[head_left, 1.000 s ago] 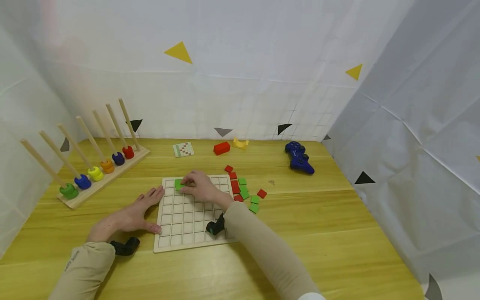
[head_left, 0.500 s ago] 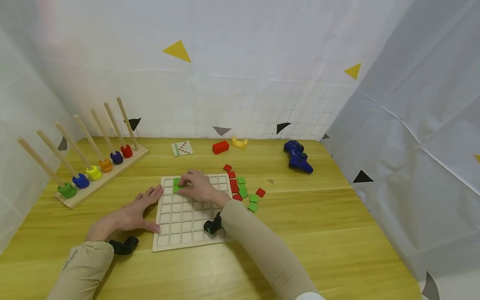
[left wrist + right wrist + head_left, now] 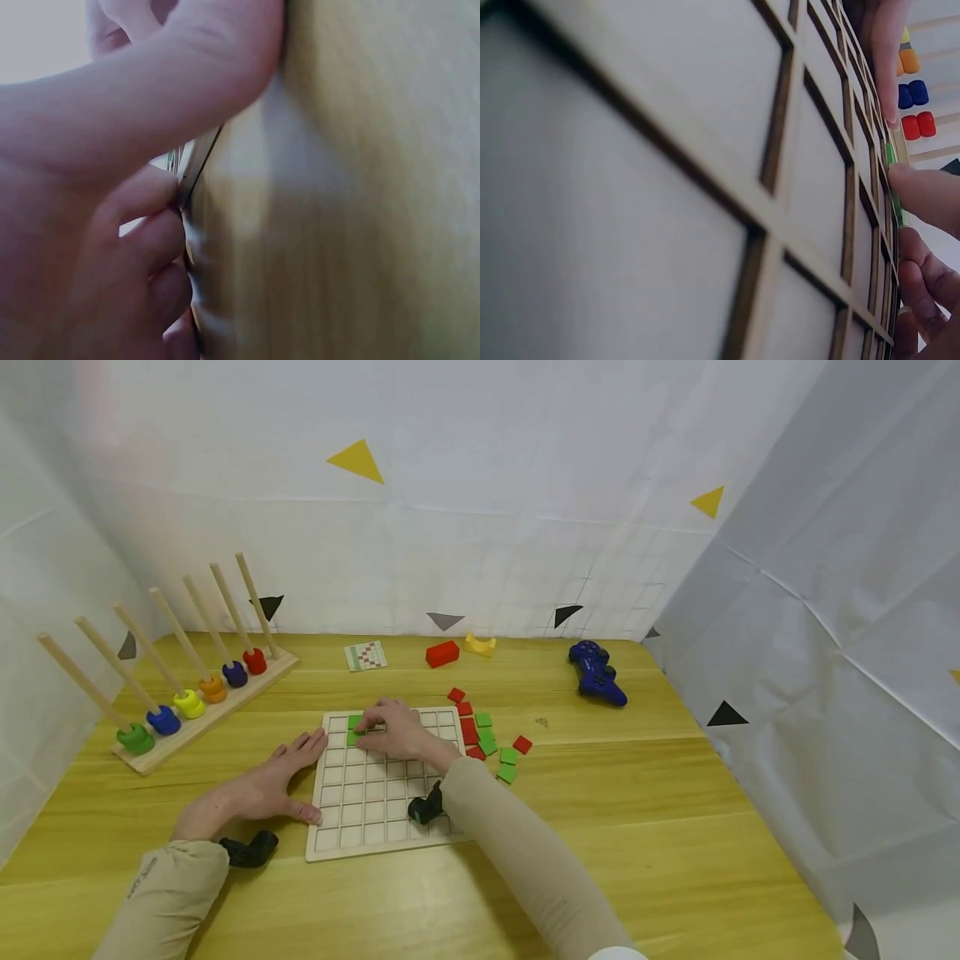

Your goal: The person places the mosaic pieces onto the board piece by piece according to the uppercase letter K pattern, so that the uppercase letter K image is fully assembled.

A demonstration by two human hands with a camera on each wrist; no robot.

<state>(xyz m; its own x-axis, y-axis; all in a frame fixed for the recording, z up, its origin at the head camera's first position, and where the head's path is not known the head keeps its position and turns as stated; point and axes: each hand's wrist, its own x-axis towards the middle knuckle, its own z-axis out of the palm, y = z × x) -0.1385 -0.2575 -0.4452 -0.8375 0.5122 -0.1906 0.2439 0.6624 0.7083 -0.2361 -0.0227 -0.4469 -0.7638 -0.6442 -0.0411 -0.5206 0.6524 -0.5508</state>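
A pale wooden grid board (image 3: 375, 835) lies on the table, two green square tiles (image 3: 353, 722) in cells near its top left. My right hand (image 3: 401, 732) reaches over the board, its thumb and curled fingers at the right side of these tiles, pinching the lower one. In the right wrist view, the thumb and fingers meet a green strip (image 3: 892, 187) of tile at the far grid. My left hand (image 3: 266, 789) rests flat on the table with fingers spread, fingertips and thumb touching the board's left edge. The palm side of the right hand is hidden.
Red tiles (image 3: 468, 731) and green tiles (image 3: 486, 742) lie right of the board. Behind it are a patterned card (image 3: 366, 656), a red block (image 3: 442, 653) and a yellow arched block (image 3: 480, 645). A blue game controller (image 3: 596, 673) lies back right; a peg stacker (image 3: 217, 700) stands left.
The right hand has shifted slightly left and a green tile has settled flat, so two green tiles now show one below the other. The left hand stays in place.
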